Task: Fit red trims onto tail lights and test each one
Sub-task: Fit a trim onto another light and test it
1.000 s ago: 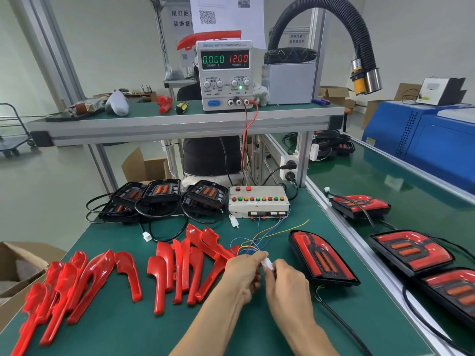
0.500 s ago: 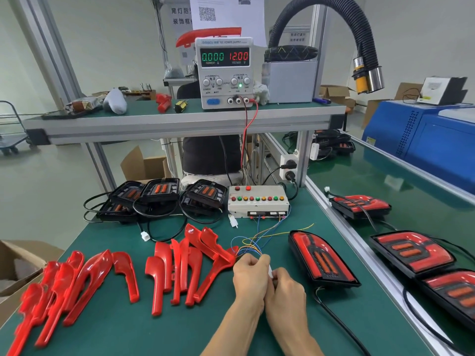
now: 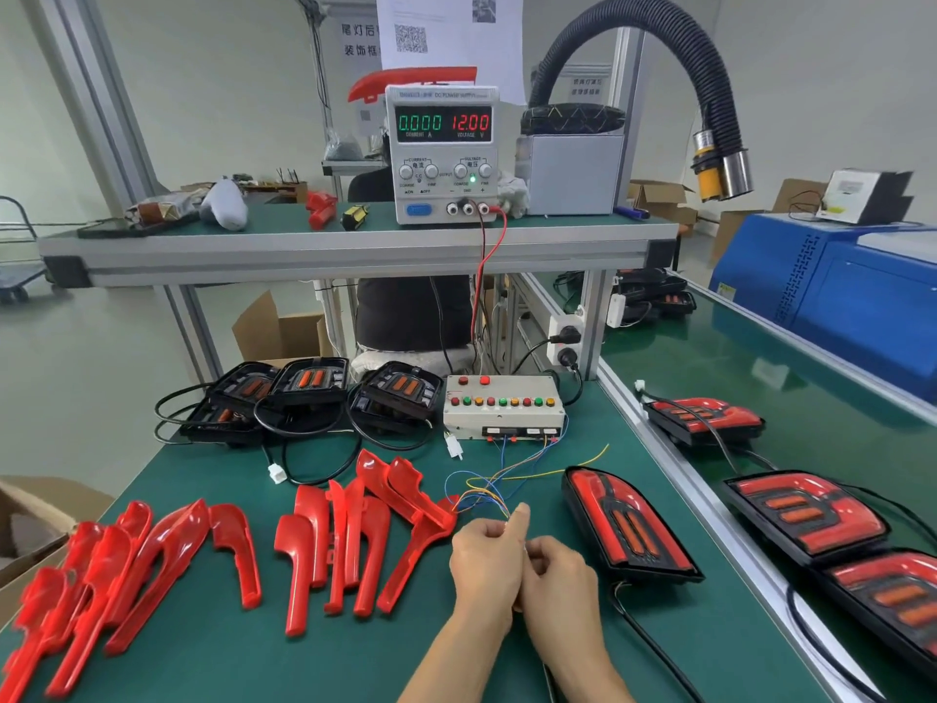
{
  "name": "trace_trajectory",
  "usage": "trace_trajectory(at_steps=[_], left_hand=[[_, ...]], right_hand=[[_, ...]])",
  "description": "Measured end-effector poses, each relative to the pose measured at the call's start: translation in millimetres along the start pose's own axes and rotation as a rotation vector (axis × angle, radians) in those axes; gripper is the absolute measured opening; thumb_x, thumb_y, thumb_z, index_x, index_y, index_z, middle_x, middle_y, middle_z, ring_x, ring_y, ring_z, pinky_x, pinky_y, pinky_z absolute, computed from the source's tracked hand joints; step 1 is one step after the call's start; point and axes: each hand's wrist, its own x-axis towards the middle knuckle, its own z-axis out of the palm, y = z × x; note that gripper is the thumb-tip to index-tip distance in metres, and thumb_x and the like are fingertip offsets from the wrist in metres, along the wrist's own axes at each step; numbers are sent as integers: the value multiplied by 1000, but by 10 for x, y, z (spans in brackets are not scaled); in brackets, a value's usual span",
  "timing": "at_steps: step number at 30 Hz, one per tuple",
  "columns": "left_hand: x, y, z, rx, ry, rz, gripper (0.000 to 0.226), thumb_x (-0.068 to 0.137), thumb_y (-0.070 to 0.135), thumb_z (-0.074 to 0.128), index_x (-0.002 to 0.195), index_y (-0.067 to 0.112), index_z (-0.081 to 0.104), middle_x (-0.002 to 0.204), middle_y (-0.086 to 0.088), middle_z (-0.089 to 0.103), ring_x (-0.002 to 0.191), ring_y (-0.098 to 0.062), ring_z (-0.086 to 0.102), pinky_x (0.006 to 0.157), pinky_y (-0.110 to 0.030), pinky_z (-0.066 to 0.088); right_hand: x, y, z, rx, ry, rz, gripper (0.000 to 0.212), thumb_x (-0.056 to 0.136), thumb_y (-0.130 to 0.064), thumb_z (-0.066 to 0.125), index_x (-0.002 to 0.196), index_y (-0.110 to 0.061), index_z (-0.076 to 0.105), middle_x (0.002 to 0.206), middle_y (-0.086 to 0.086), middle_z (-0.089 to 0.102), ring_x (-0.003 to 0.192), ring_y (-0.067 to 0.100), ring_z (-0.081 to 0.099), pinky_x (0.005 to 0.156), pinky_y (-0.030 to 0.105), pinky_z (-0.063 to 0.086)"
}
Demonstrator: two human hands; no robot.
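Now we judge the test step underway: left hand and right hand, fingers curled together where the tester wires end, joining the trimmed tail light; next, the button box.

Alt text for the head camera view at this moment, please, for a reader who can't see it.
Two bare hands meet over a green bench, the left hand and right hand curled together around the thin coloured wires running from a button test box. A trimmed tail light lies just right; loose red trims lie left.
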Motion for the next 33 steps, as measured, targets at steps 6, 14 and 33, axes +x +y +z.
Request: trace_trajectory(at_steps=[6,14,33], left_hand=[[135,74,-24,259,2,153,31,87,33,74,66,10,68,45,10,59,42,0,50,43,-10,34],[244,219,91,528,-37,257,34,90,44,67,86,11,63,89,-5,75,92,-26,66,78,-31,49],[218,416,-159,858,126,456,52,90,66,51,74,17,59,78,-3,69,86,-32,67,71,-35,50]], right_hand=[[-178,-151,-252,-448,-42,-181,20,100,-37,51,102,-25,68,97,0,73,95,24,67,75,36,45],[323,240,-1455,-448,284,200,40,106,-41,41,91,-10,62,85,10,60,66,22,53,68,40,45],[602,548,-1110,426,-193,232,36,92,-35,70,110,-5,67,84,12,76,53,23,57,43,26,46]])
